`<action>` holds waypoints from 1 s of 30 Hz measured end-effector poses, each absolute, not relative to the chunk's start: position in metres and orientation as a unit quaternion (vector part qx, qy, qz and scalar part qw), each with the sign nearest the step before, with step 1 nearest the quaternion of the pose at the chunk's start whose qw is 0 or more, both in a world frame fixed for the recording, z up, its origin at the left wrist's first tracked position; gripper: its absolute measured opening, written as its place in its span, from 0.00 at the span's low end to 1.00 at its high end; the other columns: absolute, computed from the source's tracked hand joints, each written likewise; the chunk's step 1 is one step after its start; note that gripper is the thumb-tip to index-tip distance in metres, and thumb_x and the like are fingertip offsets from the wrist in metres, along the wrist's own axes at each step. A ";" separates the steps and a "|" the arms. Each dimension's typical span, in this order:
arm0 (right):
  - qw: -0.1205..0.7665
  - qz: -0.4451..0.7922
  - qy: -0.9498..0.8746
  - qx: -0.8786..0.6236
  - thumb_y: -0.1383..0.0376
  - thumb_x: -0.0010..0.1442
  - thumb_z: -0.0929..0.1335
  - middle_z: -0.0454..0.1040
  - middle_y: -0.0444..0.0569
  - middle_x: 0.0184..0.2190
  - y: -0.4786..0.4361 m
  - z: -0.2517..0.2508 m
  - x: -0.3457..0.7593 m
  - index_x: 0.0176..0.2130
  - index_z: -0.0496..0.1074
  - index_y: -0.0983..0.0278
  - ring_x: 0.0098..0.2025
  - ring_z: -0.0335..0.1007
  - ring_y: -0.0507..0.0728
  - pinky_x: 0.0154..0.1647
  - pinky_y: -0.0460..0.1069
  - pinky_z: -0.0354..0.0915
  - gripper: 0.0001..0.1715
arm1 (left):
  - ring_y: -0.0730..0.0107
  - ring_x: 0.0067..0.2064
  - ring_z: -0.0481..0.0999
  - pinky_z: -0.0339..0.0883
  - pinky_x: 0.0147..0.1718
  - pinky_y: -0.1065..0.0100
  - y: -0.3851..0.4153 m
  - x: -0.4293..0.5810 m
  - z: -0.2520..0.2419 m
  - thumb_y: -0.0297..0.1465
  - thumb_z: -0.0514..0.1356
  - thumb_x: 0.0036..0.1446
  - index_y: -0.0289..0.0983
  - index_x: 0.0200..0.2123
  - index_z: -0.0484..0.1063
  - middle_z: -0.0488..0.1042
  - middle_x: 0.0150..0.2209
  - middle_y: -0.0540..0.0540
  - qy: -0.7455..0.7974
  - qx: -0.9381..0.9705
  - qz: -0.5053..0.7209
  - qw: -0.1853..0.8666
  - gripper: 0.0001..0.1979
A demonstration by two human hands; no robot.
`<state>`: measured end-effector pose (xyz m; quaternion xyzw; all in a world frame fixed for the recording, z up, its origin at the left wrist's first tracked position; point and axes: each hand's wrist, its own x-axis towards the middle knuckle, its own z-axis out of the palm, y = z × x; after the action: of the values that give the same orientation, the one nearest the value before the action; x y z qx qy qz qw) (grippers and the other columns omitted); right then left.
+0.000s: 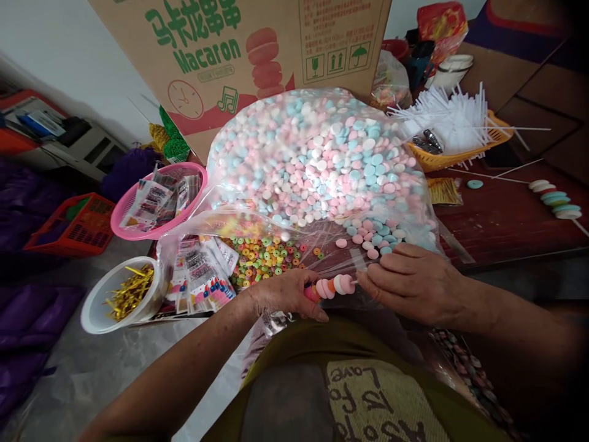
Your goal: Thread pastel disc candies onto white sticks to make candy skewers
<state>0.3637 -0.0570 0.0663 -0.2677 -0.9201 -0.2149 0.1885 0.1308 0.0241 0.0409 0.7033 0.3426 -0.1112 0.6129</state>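
A: From the head camera, we are looking down at our own two hands working in front of our lap. Our left hand [288, 294] is closing its fingers around a short stick of candy discs [330, 286], pink, white and orange, held level just above our knees.

B: And our right hand [409, 282]?

A: It is meeting the stick at its right end, fingers [375, 279] pinched together there. We cannot tell whether they are pinching the stick's tip or a disc about to go on.

B: What is lying around us?

A: Just behind our hands, a big clear bag of pastel discs [322, 159] is sagging open on the surface [506, 221], with loose discs spilling near our right hand. Beside it, a bag of small coloured rings [264, 255] is lying near our left hand. A basket of white sticks [453, 132] is sitting well back on the right, and a finished candy stick [554, 199] is lying apart on the surface.

B: How are we doing this well?

A: We judge that keeping the left grip firm and the stick level is best, pushing each disc on squarely so none is cracking.
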 end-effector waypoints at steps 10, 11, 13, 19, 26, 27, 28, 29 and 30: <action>0.157 -0.209 -0.941 -0.215 0.71 0.63 0.58 0.71 0.49 0.31 -0.051 0.071 0.355 0.37 0.69 0.65 0.31 0.59 0.53 0.31 0.52 0.52 0.12 | 0.72 0.26 0.70 0.64 0.25 0.71 0.019 0.139 0.045 0.34 0.70 0.36 0.35 0.45 0.66 0.71 0.27 0.51 0.278 0.658 -0.104 0.692 0.30; 0.152 -0.194 -0.946 -0.210 0.71 0.63 0.58 0.70 0.49 0.30 -0.050 0.068 0.355 0.37 0.69 0.65 0.31 0.59 0.53 0.32 0.52 0.52 0.12 | 0.71 0.30 0.71 0.65 0.28 0.71 0.019 0.140 0.046 0.34 0.70 0.35 0.36 0.47 0.66 0.72 0.32 0.49 0.279 0.687 -0.086 0.666 0.33; 0.152 -0.167 -0.952 -0.207 0.71 0.63 0.58 0.70 0.49 0.31 -0.051 0.060 0.352 0.38 0.69 0.66 0.31 0.59 0.53 0.32 0.51 0.53 0.12 | 0.68 0.36 0.71 0.65 0.32 0.71 0.020 0.144 0.046 0.34 0.69 0.36 0.36 0.46 0.68 0.73 0.37 0.48 0.272 0.753 -0.085 0.593 0.30; 0.181 -0.121 -0.937 -0.272 0.71 0.62 0.60 0.70 0.47 0.26 -0.059 0.020 0.341 0.34 0.70 0.67 0.27 0.59 0.52 0.29 0.50 0.53 0.10 | 0.67 0.29 0.71 0.62 0.28 0.70 0.021 0.159 0.040 0.32 0.59 0.46 0.35 0.32 0.74 0.72 0.25 0.50 0.222 0.872 -0.215 0.379 0.09; 0.334 -0.171 -0.838 -0.396 0.74 0.59 0.61 0.75 0.51 0.28 -0.063 0.006 0.347 0.38 0.70 0.66 0.31 0.67 0.54 0.33 0.50 0.62 0.10 | 0.54 0.57 0.63 0.59 0.49 0.63 0.057 0.126 0.072 0.45 0.68 0.35 0.40 0.62 0.49 0.61 0.59 0.40 0.226 0.864 -0.092 0.441 0.52; 0.346 -0.174 -0.832 -0.397 0.74 0.59 0.62 0.75 0.51 0.29 -0.063 0.007 0.347 0.39 0.70 0.66 0.31 0.68 0.54 0.34 0.50 0.63 0.10 | 0.56 0.53 0.67 0.62 0.46 0.65 0.059 0.120 0.074 0.45 0.67 0.38 0.40 0.59 0.56 0.67 0.54 0.42 0.222 0.852 -0.114 0.460 0.45; 0.352 -0.176 -0.830 -0.395 0.74 0.58 0.63 0.76 0.51 0.30 -0.064 0.008 0.348 0.40 0.70 0.65 0.32 0.68 0.54 0.35 0.50 0.64 0.10 | 0.59 0.46 0.72 0.64 0.41 0.67 0.060 0.115 0.074 0.44 0.65 0.41 0.38 0.53 0.63 0.73 0.46 0.44 0.220 0.839 -0.143 0.477 0.35; 0.351 -0.178 -0.831 -0.393 0.74 0.58 0.63 0.76 0.51 0.30 -0.064 0.009 0.349 0.40 0.70 0.65 0.32 0.69 0.55 0.35 0.50 0.64 0.10 | 0.63 0.39 0.74 0.64 0.36 0.69 0.058 0.111 0.072 0.43 0.64 0.44 0.37 0.46 0.69 0.75 0.38 0.47 0.223 0.828 -0.167 0.487 0.26; 0.343 -0.179 -0.836 -0.389 0.74 0.58 0.63 0.76 0.51 0.30 -0.065 0.011 0.350 0.40 0.70 0.65 0.32 0.69 0.55 0.34 0.51 0.64 0.11 | 0.67 0.33 0.73 0.63 0.31 0.71 0.055 0.108 0.069 0.42 0.62 0.46 0.36 0.40 0.71 0.74 0.31 0.50 0.235 0.824 -0.178 0.484 0.20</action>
<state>0.3496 -0.0649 0.0108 -0.3892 -0.8361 -0.1794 0.3425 0.1082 0.0548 0.0691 0.8242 0.2347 -0.1781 0.4836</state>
